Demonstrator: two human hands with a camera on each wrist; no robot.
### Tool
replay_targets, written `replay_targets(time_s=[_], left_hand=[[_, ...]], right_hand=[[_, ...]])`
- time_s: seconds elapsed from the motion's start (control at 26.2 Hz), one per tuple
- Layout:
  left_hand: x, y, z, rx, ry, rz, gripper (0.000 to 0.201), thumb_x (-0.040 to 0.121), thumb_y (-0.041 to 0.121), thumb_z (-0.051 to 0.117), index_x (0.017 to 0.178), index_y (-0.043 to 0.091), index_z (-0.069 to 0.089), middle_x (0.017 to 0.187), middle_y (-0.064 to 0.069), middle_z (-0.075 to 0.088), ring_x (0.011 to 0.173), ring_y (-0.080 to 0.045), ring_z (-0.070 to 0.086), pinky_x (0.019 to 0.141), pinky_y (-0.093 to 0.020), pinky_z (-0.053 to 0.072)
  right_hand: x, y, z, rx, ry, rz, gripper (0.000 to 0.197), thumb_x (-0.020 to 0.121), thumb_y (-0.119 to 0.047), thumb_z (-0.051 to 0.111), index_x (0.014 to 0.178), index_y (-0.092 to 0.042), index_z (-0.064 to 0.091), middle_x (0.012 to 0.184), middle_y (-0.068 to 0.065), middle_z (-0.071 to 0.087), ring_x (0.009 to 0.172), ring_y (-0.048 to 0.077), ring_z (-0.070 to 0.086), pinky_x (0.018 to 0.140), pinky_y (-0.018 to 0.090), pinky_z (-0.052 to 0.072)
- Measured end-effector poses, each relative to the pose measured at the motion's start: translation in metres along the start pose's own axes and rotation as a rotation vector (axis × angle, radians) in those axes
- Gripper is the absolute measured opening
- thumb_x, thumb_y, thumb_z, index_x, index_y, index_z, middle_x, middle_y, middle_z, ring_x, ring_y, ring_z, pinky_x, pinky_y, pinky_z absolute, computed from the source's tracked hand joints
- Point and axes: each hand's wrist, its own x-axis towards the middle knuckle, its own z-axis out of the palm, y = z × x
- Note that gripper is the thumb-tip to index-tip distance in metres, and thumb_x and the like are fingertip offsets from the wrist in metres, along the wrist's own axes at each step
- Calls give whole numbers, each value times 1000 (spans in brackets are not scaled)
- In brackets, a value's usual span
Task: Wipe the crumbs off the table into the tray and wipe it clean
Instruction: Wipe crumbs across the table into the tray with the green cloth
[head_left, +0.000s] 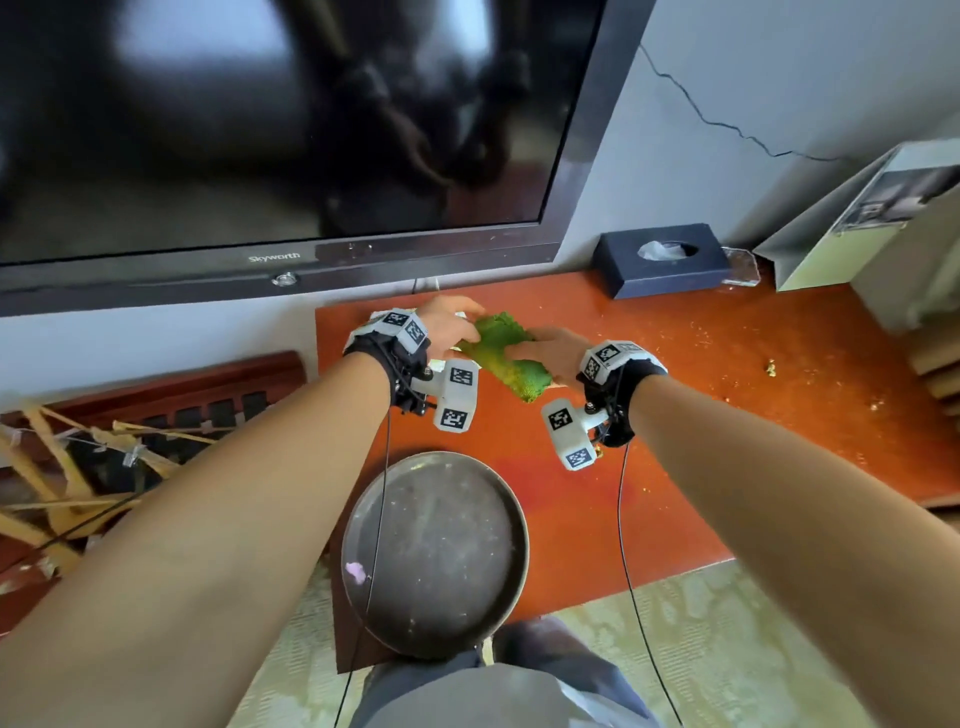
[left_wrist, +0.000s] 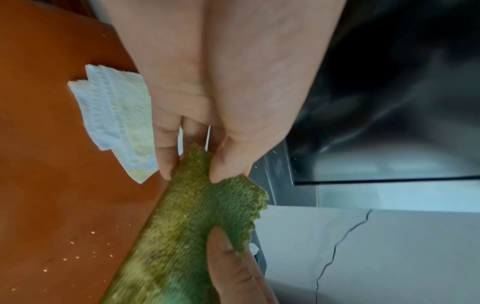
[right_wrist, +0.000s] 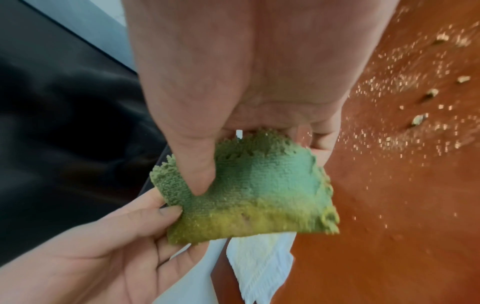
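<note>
Both hands, left hand (head_left: 451, 326) and right hand (head_left: 551, 351), grip a green terry cloth (head_left: 505, 355) over the crumb-strewn orange wooden tabletop (head_left: 675, 415), a black television (head_left: 291, 130) beyond their grip.

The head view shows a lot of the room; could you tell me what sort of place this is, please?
Probably a living room or hotel room: a big television hangs on the wall above a wooden table with a tissue box, and carpet covers the floor.
</note>
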Motion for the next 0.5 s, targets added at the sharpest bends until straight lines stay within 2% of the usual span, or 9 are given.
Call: replay_targets(time_s=[0.08,0.15,0.19,0.3,0.38,0.5], left_hand=[[5,16,13,8,-21,28,41,90,-11,53,125,9,58,113,-12,61,95,-25,63,81,-38,59],[12,35,29,24,-34,44,40,91,-11,52,126,7,56,109,-9,61,88,-22,64,67,-28,60],[17,42,36,53,-31,49,39,91,-9,54,126,8,57,108,-8,61,88,-22,64,68,-28,60],[39,52,49,221,-16,25,33,89,5,64,121,10,63,102,-11,68,90,-25,67,85,-38,58],[60,53,58,306,30,-27,22,87,10,66,109,8,68,91,-12,71,81,-22,66,80,-35,57],[82,45,66,398,157,-71,8,88,14,63,90,11,70,77,-6,72,74,-19,67,71,-32,58]], right_hand=[[-6,4,-19,-14,14,-22,34,90,-39,63,116,-18,65,101,7,72,91,29,69,82,41,57],[-7,10,-42,-63,46,-39,32,93,-38,60,116,-16,64,105,8,71,96,27,68,89,40,55],[-4,14,-53,-76,58,-50,31,93,-36,59,115,-15,64,106,9,70,97,26,68,90,41,54],[10,24,-78,-91,122,-76,18,94,-28,59,108,-17,64,99,6,68,91,24,65,84,37,54],[25,36,-101,-173,197,-77,13,94,-24,56,103,-19,63,91,2,65,84,21,62,75,32,51],[51,52,-131,-293,263,-50,8,92,-20,54,93,-17,61,81,2,61,79,23,59,70,31,46]])
